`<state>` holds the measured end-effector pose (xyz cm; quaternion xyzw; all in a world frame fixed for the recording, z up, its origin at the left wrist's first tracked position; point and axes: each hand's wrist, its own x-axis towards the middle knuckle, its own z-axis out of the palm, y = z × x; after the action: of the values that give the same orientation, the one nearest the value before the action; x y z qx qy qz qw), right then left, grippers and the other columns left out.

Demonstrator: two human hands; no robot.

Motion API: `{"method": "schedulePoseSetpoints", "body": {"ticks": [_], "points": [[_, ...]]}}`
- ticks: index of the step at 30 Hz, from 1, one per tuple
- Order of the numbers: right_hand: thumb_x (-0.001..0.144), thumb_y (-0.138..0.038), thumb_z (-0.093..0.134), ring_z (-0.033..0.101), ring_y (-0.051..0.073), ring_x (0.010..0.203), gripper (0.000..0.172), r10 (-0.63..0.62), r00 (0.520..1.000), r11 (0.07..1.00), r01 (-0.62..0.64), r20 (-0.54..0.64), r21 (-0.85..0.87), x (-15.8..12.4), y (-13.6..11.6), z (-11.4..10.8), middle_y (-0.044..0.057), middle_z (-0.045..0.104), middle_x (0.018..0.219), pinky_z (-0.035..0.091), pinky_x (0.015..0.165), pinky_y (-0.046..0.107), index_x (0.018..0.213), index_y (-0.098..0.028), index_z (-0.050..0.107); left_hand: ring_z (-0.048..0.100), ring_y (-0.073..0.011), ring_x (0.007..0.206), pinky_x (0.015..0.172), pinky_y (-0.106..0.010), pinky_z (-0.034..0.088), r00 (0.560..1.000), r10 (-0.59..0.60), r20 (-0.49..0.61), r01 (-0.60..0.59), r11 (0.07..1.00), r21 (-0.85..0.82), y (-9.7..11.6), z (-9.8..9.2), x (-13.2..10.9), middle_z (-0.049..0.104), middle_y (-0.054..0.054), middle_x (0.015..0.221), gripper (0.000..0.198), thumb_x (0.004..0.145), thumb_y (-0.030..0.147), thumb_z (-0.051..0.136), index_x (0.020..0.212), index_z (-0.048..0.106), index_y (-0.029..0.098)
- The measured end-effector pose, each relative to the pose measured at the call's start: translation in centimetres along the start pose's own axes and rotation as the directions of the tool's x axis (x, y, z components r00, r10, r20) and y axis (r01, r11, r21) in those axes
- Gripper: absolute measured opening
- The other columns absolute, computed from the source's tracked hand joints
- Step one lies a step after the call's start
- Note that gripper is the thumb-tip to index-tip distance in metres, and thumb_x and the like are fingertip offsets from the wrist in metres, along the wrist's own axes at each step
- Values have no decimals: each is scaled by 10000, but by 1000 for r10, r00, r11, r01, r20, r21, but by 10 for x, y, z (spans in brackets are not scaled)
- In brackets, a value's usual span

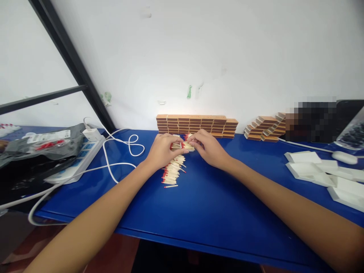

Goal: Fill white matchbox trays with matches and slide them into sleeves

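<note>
Red-tipped matches (171, 174) lie in a long pile on the blue table, their heads mostly to the left. Over the pile's far part, my left hand (162, 151) is closed around a small white matchbox tray (181, 145), largely hidden by the fingers. My right hand (207, 146) meets it from the right, thumb and fingers pinched on matches (188, 146) at the tray. More red heads show just behind the hands. Beyond them, brown-sided matchbox sleeves (196, 123) are stacked in rows against the wall.
More matchbox sleeves (263, 127) lean in slanted stacks at the back right. White empty trays (315, 167) are heaped on the right. A white power strip (82, 161), loose white cables (106, 151) and a grey plastic bag (57, 142) occupy the left.
</note>
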<state>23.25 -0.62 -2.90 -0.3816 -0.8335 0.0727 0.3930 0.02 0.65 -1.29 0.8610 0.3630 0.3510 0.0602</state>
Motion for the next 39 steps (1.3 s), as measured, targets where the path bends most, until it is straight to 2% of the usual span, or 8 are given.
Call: {"method": "schedulePoseSetpoints", "body": {"ticks": [7, 14, 20, 25, 28, 32, 35, 39], "points": [[1067, -273, 522, 610, 240, 949, 216, -95, 994, 995, 96, -49, 27, -1, 2, 3, 90, 608, 1014, 503, 836, 404, 1103, -227, 730, 733, -245, 973, 891, -363, 504, 1000, 26, -7, -26, 999, -30, 0, 1, 0, 806, -42, 1041, 317, 880, 493, 861, 1043, 807, 226], [1014, -266, 632, 591, 213, 874, 66, -26, 999, 1000, 26, -46, 9, -1, 4, 2, 65, 602, 981, 481, 788, 363, 1011, -216, 674, 725, -246, 986, 924, -379, 458, 999, 38, 8, -38, 999, -4, 1, 2, -1, 803, -29, 1030, 323, 840, 469, 903, 1040, 800, 237], [989, -276, 648, 569, 181, 788, 81, 25, 1000, 998, -24, -4, 61, 3, 2, 0, 50, 601, 932, 463, 733, 328, 961, -207, 679, 721, -246, 999, 931, -384, 454, 999, 42, 16, -42, 999, -10, 1, 2, -1, 802, -22, 1030, 323, 839, 457, 907, 1047, 799, 235], [1005, -329, 612, 581, 174, 745, 175, 113, 992, 990, -117, 53, 73, 6, -13, -34, 43, 644, 851, 452, 691, 316, 914, -199, 686, 724, -217, 876, 807, -343, 503, 1000, 21, -5, -22, 989, -146, 19, 6, -4, 802, -20, 963, 322, 838, 477, 899, 1035, 815, 236], [995, -350, 618, 581, 174, 717, 198, 167, 981, 984, -172, 100, 43, -10, -21, -59, 38, 676, 811, 440, 656, 311, 889, -205, 702, 718, -255, 997, 939, -392, 520, 996, 72, 49, -65, 988, -138, 37, 14, -11, 785, -47, 1034, 374, 776, 497, 938, 1020, 822, 239], [990, -396, 624, 539, 159, 643, 230, 246, 969, 969, -246, 11, 32, -39, -20, -71, 28, 667, 767, 429, 618, 312, 903, -203, 714, 689, -289, 1119, 1019, -445, 520, 976, 90, 200, -74, 993, -88, 51, 21, -20, 746, -80, 1133, 401, 788, 537, 914, 1069, 827, 265], [978, -398, 646, 559, 158, 668, 215, 243, 959, 970, -245, 143, -5, -51, -18, -69, 30, 673, 801, 445, 647, 315, 912, -211, 729, 647, -317, 1224, 1063, -476, 505, 954, 116, 276, -102, 993, -65, 52, 18, -21, 743, -96, 1169, 420, 804, 563, 893, 1094, 820, 268], [985, -422, 648, 587, 165, 732, 223, 258, 924, 966, -258, 282, -37, -54, -24, -72, 42, 686, 878, 460, 693, 320, 982, -218, 739, 604, -348, 1284, 1116, -525, 475, 946, 159, 281, -143, 987, -76, 47, 9, -17, 775, -76, 1146, 549, 799, 623, 879, 1192, 786, 251]]}}
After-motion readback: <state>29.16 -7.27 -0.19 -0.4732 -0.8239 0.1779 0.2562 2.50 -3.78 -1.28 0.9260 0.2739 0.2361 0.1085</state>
